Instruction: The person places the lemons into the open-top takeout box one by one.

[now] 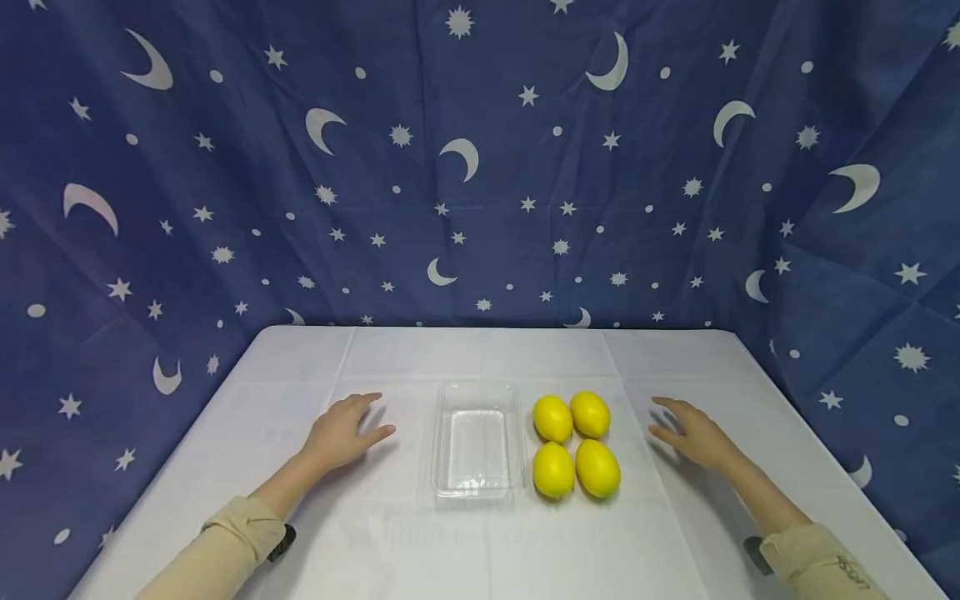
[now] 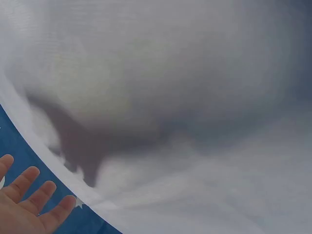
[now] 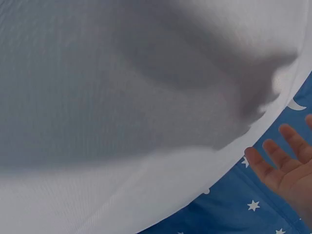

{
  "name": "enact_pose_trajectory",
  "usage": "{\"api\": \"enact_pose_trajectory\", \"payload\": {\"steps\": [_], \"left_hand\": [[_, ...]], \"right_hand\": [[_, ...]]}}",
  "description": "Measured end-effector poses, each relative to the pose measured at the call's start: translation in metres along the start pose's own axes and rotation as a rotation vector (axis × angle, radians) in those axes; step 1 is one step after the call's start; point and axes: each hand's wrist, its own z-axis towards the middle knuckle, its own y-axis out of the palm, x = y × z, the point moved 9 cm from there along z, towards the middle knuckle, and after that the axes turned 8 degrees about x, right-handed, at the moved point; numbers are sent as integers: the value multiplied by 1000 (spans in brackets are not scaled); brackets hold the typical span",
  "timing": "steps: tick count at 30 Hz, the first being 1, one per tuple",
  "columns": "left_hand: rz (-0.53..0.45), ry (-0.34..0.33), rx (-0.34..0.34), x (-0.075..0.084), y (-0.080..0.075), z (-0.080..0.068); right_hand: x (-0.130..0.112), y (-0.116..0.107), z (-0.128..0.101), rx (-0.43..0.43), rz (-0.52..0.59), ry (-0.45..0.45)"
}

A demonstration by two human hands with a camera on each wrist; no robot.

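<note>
Your left hand (image 1: 341, 433) and right hand (image 1: 693, 433) both lie flat on the white table (image 1: 300, 517), fingers spread, holding nothing. Between them, four lemons (image 1: 576, 446) sit just right of a clear tray (image 1: 478, 440). The lemons look firm, smooth, likely to roll; cup one around its middle. The tray seems light and flimsy.

Four yellow lemons (image 1: 575, 445) lie in a tight two-by-two block on the white table, neighbours touching or nearly so. Just left of them sits a clear plastic tray (image 1: 477, 492), rectangular with rounded corners, upright, its long side running front to back.
</note>
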Motion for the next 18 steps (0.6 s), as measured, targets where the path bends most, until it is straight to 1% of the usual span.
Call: {"api": "enact_pose_trajectory", "payload": {"steps": [3, 10, 13, 18], "left_hand": [[-17, 3, 8, 4, 1, 2], [-10, 23, 41, 7, 0, 7], [-7, 12, 40, 7, 1, 9], [-62, -18, 35, 10, 2, 11]], "right_hand": [[-1, 2, 1, -17, 1, 0], [-8, -1, 6, 3, 15, -6], [-12, 1, 10, -16, 13, 2], [-17, 1, 16, -29, 0, 22]]}}
